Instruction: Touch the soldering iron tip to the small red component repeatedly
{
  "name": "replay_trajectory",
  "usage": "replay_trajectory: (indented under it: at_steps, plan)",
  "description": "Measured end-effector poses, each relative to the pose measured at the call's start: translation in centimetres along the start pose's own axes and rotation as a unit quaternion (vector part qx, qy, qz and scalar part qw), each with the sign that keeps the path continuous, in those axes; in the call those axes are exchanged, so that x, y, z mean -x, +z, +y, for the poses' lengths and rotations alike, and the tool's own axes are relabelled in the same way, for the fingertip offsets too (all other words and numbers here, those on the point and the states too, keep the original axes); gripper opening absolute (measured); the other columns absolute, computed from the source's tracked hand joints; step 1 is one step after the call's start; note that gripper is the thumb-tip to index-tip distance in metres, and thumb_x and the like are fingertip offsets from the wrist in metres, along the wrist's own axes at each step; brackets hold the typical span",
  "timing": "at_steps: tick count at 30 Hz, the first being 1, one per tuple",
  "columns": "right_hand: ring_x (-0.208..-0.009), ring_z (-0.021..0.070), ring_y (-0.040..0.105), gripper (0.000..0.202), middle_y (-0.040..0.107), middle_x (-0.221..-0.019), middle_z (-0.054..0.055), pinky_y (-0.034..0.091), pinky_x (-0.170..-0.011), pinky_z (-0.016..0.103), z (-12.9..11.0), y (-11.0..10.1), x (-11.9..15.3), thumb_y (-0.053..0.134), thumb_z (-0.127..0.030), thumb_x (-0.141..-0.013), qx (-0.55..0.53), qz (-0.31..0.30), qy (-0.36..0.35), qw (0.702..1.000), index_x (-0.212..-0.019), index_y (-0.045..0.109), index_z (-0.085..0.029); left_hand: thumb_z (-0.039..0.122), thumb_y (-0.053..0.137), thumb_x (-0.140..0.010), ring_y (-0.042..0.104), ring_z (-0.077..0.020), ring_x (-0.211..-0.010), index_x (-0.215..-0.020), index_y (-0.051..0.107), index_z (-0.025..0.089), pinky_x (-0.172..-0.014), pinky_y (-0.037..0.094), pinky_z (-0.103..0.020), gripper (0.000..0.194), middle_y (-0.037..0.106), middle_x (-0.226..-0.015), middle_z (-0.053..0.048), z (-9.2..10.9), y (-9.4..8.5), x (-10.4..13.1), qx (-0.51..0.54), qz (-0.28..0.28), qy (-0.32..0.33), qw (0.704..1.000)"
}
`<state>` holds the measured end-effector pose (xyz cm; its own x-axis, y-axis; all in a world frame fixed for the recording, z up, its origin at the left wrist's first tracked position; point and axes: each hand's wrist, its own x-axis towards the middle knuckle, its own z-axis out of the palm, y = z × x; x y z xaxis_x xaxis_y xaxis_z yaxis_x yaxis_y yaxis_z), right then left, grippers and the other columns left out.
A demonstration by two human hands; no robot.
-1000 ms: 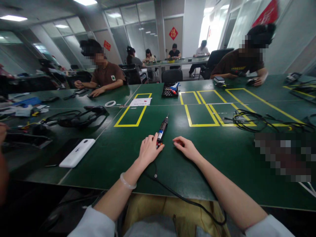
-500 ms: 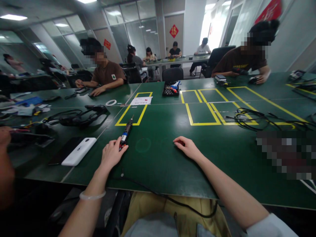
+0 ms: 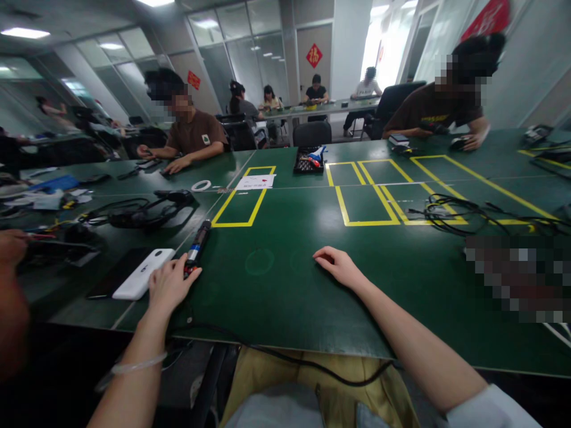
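My left hand [image 3: 172, 282] is closed round the rear end of a black electric screwdriver [image 3: 197, 242] with a blue and white label. The tool lies on the green table, its nose pointing away from me, and its black cord [image 3: 241, 340] runs over the table edge across my lap. Close beside my left knuckles is a white phone-like slab [image 3: 145, 274], with a flat black panel [image 3: 116, 272] to its left. My right hand [image 3: 338, 265] rests on the table, fingers loosely curled, holding nothing.
Yellow tape outlines [image 3: 369, 223] mark the table ahead. A black tray [image 3: 307, 161] with tools stands farther back. Black cables lie left and right [image 3: 455, 211]. A tape roll [image 3: 201, 186] and a paper sheet [image 3: 255, 182] lie ahead left. Co-workers sit across the table; another person's arm is at far left.
My left hand has moved left with the screwdriver, taking it from near the tape outline towards the white slab; the cord followed. My right hand has stayed in place.
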<state>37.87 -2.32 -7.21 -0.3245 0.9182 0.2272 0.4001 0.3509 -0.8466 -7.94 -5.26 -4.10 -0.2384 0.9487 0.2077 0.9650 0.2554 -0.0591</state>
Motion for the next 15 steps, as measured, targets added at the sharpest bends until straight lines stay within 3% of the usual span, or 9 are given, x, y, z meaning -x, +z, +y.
replay_trajectory:
  at_steps: [4, 10, 12, 15]
  plan:
    - [-0.069, 0.0148, 0.057, 0.018, 0.065, -0.081, 0.003, 0.044, -0.066, 0.027, 0.0, 0.0, 0.0, 0.054, -0.029, -0.087, 0.002, -0.003, 0.001, 1.000, -0.093, 0.066, -0.017, 0.052, 0.042, -0.086, 0.055, -0.0323, -0.106, -0.120, 0.053, 0.014, -0.085, 0.043, -0.040, 0.052, 0.057, -0.114, -0.018, 1.1, -0.4, 1.1, -0.009, 0.070, 0.026, 0.997]
    - [-0.070, 0.0147, 0.058, 0.018, 0.065, -0.080, 0.003, 0.044, -0.067, 0.026, 0.2, 0.1, -0.2, 0.054, -0.029, -0.087, 0.005, -0.002, 0.002, 1.000, -0.094, 0.067, -0.018, 0.047, 0.036, -0.090, 0.062, -0.0281, -0.092, -0.101, 0.058, 0.019, -0.072, 0.045, -0.036, 0.037, 0.064, -0.105, -0.012, 2.6, -2.0, 1.3, 0.021, 0.069, -0.029, 0.997]
    - [-0.070, 0.0147, 0.058, 0.019, 0.066, -0.081, 0.003, 0.044, -0.067, 0.026, 0.2, 0.2, -0.2, 0.054, -0.029, -0.087, 0.002, -0.005, 0.005, 1.000, -0.094, 0.067, -0.018, 0.048, 0.039, -0.089, 0.063, -0.0267, -0.088, -0.102, 0.059, 0.020, -0.073, 0.045, -0.035, 0.037, 0.066, -0.097, -0.010, 4.2, -2.9, 0.9, 0.076, 0.077, -0.041, 0.993]
    - [-0.070, 0.0146, 0.057, 0.019, 0.066, -0.081, 0.003, 0.044, -0.066, 0.026, 0.1, 0.2, -0.2, 0.054, -0.030, -0.087, -0.006, -0.008, 0.008, 1.000, -0.095, 0.067, -0.018, 0.048, 0.046, -0.087, 0.064, -0.0215, -0.088, -0.105, 0.059, 0.019, -0.080, 0.046, -0.032, 0.036, 0.068, -0.094, -0.006, 8.7, -3.8, 0.3, 0.260, 0.044, 0.034, 0.964]
